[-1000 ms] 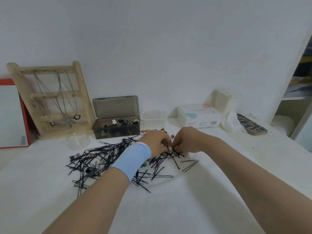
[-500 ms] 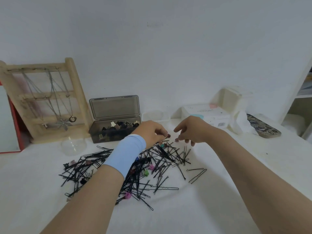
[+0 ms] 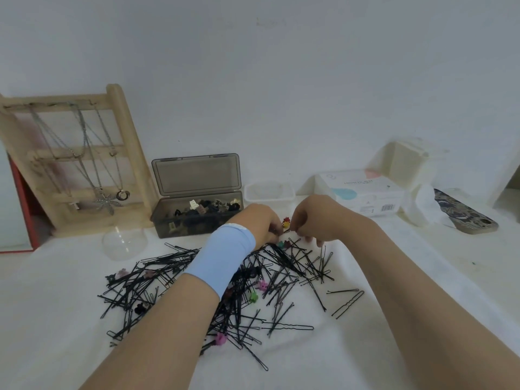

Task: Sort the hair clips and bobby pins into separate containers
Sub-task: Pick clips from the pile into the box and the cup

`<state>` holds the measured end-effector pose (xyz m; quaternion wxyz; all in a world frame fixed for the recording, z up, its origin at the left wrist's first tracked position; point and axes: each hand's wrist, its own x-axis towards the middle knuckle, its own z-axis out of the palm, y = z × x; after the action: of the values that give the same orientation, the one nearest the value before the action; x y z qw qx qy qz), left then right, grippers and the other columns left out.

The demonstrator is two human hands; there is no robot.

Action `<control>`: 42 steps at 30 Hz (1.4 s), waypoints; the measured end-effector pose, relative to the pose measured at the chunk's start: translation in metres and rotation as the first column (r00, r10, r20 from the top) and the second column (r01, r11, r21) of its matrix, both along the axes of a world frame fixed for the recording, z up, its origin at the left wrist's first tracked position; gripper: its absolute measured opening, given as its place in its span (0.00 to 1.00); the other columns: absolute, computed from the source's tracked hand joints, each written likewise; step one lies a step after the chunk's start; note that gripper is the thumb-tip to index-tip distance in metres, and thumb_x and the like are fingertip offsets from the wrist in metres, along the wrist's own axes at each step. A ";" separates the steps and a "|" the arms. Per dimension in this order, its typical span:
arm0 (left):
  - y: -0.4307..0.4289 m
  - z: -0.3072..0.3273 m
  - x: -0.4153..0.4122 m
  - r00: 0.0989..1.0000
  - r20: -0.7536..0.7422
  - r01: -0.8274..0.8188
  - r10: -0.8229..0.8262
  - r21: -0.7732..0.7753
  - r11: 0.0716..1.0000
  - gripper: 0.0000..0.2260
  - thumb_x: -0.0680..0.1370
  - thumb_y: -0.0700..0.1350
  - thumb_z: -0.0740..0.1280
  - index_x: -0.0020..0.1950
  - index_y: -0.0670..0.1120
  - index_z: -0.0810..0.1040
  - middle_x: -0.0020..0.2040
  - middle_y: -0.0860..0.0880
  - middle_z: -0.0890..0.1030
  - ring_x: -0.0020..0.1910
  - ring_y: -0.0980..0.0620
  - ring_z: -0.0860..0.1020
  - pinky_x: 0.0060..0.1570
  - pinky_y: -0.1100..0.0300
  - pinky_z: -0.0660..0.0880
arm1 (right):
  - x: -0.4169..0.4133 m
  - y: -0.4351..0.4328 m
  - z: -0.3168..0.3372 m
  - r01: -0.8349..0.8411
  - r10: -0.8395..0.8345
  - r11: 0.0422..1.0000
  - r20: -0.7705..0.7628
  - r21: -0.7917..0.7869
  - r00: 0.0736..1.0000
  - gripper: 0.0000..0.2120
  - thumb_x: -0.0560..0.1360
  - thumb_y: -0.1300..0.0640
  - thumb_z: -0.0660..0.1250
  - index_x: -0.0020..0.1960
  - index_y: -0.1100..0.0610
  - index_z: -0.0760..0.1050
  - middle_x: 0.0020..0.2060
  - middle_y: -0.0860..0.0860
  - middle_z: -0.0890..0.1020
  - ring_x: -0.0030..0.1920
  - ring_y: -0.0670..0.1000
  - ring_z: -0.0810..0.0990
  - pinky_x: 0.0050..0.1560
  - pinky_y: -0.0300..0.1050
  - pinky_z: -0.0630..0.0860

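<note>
On the white worktop (image 3: 365, 347), going left to right: a grey box (image 3: 197, 218) with its lid up sits at the back, already holding dark clips, and beside it stands a small clear tub (image 3: 268, 192), which looks empty. In front of them lies the heap of pins (image 3: 225, 288), black, thin and tangled, with tiny coloured clips (image 3: 262, 285) scattered through it.

The left hand (image 3: 260, 222), above a blue wristband (image 3: 222, 257), rests at the heap's far edge with fingers curled together; what they pinch is hidden, possibly a pin. The right hand (image 3: 318, 218) meets it fingertip to fingertip, pinched on something small near a red and yellow clip (image 3: 286, 221).

Pins should be light, springy wire, smooth and prone to snag on one another, so lifting one by its closed bend and drawing it out lengthwise would free it best. Clips are light, hard plastic, probably brittle at the teeth; pinching the wings suits them.
</note>
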<state>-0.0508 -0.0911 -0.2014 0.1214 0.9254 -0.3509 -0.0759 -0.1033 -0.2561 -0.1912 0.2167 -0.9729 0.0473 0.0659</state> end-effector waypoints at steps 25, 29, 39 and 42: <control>0.248 0.014 0.022 0.865 -0.022 -0.464 0.502 -0.419 0.781 0.08 0.75 0.46 0.73 0.53 0.53 0.85 0.48 0.55 0.83 0.44 0.59 0.78 0.51 0.61 0.72 | 0.059 0.224 0.036 -0.421 0.382 0.906 0.364 0.031 0.849 0.09 0.75 0.61 0.70 0.54 0.55 0.84 0.47 0.49 0.85 0.41 0.43 0.80 0.41 0.23 0.71; 0.262 0.002 0.024 0.880 -0.089 -0.441 0.466 -0.517 0.733 0.12 0.77 0.43 0.71 0.57 0.57 0.82 0.47 0.57 0.83 0.45 0.61 0.78 0.51 0.63 0.70 | 0.076 0.261 0.038 -0.453 0.464 0.885 0.305 -0.110 0.832 0.10 0.77 0.59 0.68 0.55 0.54 0.84 0.51 0.52 0.85 0.52 0.51 0.81 0.53 0.39 0.74; 0.289 -0.004 0.023 0.853 -0.183 -0.493 0.489 -0.590 0.639 0.08 0.77 0.41 0.69 0.48 0.55 0.81 0.48 0.56 0.82 0.49 0.56 0.79 0.52 0.61 0.73 | 0.083 0.271 0.024 -0.416 0.385 0.909 0.318 0.032 0.866 0.11 0.76 0.61 0.70 0.58 0.55 0.81 0.47 0.48 0.82 0.43 0.46 0.79 0.35 0.28 0.69; 0.290 0.002 0.011 0.877 -0.215 -0.479 0.429 -0.458 0.749 0.07 0.75 0.43 0.72 0.43 0.56 0.84 0.36 0.57 0.82 0.37 0.58 0.79 0.42 0.65 0.73 | 0.068 0.264 0.029 -0.416 0.401 0.910 0.268 -0.002 0.876 0.06 0.75 0.62 0.71 0.49 0.54 0.84 0.38 0.42 0.80 0.30 0.37 0.76 0.31 0.24 0.68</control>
<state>-0.0397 0.1986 -0.1990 0.3873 0.9145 -0.1166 0.0046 -0.0355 0.0075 -0.1621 0.2294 -0.9545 -0.1898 -0.0178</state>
